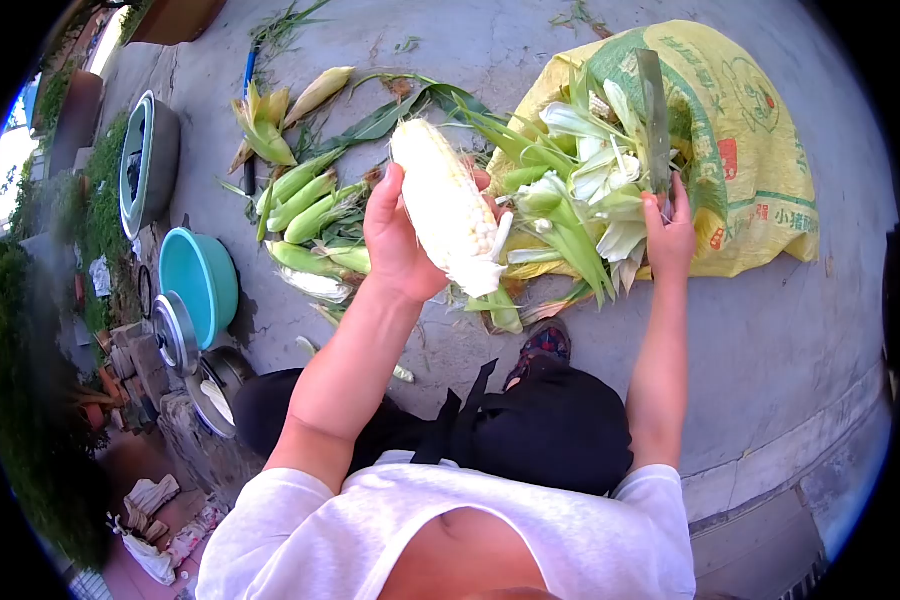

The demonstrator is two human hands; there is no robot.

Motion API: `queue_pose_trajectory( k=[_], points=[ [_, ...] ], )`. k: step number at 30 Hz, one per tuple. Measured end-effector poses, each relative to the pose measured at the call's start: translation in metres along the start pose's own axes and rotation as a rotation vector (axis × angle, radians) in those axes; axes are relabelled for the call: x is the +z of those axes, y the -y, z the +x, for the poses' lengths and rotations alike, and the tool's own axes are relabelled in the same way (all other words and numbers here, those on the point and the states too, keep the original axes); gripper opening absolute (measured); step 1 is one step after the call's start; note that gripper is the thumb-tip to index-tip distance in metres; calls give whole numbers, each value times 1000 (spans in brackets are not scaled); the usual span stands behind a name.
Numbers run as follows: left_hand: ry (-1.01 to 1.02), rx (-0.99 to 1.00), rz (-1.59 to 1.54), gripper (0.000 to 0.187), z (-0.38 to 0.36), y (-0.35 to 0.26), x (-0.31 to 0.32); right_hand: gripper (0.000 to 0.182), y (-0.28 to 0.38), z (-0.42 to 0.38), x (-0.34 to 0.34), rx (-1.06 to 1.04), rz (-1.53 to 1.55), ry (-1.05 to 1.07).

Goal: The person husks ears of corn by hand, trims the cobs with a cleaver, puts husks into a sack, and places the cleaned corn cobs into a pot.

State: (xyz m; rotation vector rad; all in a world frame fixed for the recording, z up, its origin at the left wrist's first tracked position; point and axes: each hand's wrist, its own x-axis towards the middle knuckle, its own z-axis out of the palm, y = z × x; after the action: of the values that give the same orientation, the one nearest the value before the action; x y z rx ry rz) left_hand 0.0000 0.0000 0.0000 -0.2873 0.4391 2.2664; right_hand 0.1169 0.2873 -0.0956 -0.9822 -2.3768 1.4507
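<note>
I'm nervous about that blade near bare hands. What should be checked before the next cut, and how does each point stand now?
1. Left hand grips the husked corn cob: ok.
2. Right hand holds the cleaver by its handle: ok.
3. Blade apart from the left hand: ok.
4. Blade edge direction: cannot tell.
5. Cob's stem end clear of husk: not ok, husk bits still attached.
6. Husk pile lies on the yellow sack: ok.
</note>
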Motion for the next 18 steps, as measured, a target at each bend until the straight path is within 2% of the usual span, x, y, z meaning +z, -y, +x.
queue_pose_trajectory(
  k=[2, 3, 5, 6, 8, 10, 11, 13, 14, 18],
  points=[
    [184, -50, 2, 76, 1, 6, 2, 64, 2, -11, -11, -32, 205, -132],
    [181, -44, 11, 76, -3, 0, 4, 64, 10, -18, -6, -34, 214, -128],
    [300, -22, -23, 68, -1, 2, 7, 59, 31, -32, -9, -136, 410, -197],
    [299, -16, 17, 66, -4, 2, 13, 50, 49, -46, -13, -31, 466, -112],
    [271, -3, 104, 67, -6, 7, 18, 41, 69, -66, -13, 37, 624, 46],
    [210, 24, 237, 66, -8, 10, 21, 38, 81, -76, -4, -13, 801, 212],
    [216, 12, 229, 66, -8, 13, 22, 38, 90, -78, -1, -11, 792, 199],
    [207, 84, 358, 64, -7, 15, 23, 39, 110, -79, 4, -51, 881, 321],
    [223, 59, 402, 69, -8, 13, 21, 39, 117, -81, 7, -50, 878, 313],
    [221, 66, 464, 68, -10, 16, 22, 34, 121, -82, 9, -7, 840, 332]
  ],
)
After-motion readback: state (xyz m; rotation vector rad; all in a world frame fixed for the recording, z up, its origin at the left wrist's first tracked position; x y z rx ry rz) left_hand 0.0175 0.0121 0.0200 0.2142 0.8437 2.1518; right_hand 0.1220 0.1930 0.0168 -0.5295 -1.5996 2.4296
